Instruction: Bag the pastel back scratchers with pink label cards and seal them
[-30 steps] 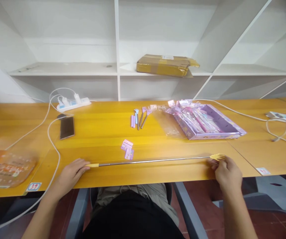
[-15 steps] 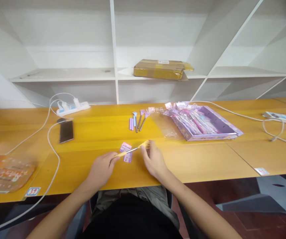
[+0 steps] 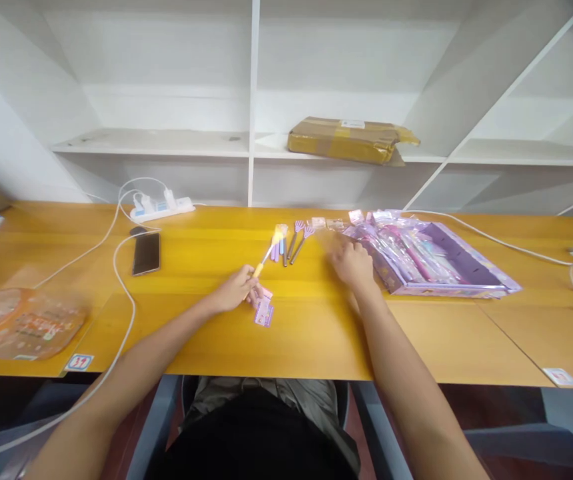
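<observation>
My left hand (image 3: 239, 289) grips the yellow back scratcher (image 3: 265, 259) by its handle, its clawed head pointing away from me. Under the fingers of that hand lie pink and purple cards (image 3: 265, 313). My right hand (image 3: 352, 263) reaches over the table just left of the purple box (image 3: 416, 288); its fingers are blurred, near a clear plastic wrapper. Purple clawed rods (image 3: 297, 245) and short purple handles (image 3: 275, 252) lie beyond my left hand, partly behind the yellow head. Wrapped pink and purple items (image 3: 406, 250) fill the left part of the box.
A phone (image 3: 146, 253) and a white power strip (image 3: 162, 209) with cables are on the left of the table (image 3: 206, 347). An orange clear bag (image 3: 31, 327) sits at the far left. A taped cardboard box (image 3: 346, 140) rests on the shelf.
My right hand has let go of the scratcher's head and moved right toward the purple box. My left hand has tilted the scratcher to point away from me. The view has shifted left.
</observation>
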